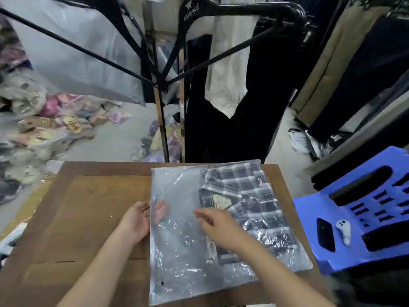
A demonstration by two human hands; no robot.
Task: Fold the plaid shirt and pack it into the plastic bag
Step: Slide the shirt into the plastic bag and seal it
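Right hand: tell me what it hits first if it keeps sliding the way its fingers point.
The right hand lies on the plastic bag, fingers pointing left. Going straight on, it would probably meet the left hand first, whose fingers show through the bag's left edge.

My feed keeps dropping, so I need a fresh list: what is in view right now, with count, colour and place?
plastic bag: one, clear, flat on the table, shirt inside
plaid shirt: one, dark and white check, folded, in the bag's right part
table: one, brown wood, in front of the person
stool: one, blue plastic, right of the table
phone: one, black, on the stool
small device: one, white, on the stool beside the phone
clothes rack: one, black, behind the table, with hanging garments
packed goods: many, mixed colours, piled on the floor at left
left hand: at the bag's left edge, fingers under the plastic
right hand: resting on top of the bag
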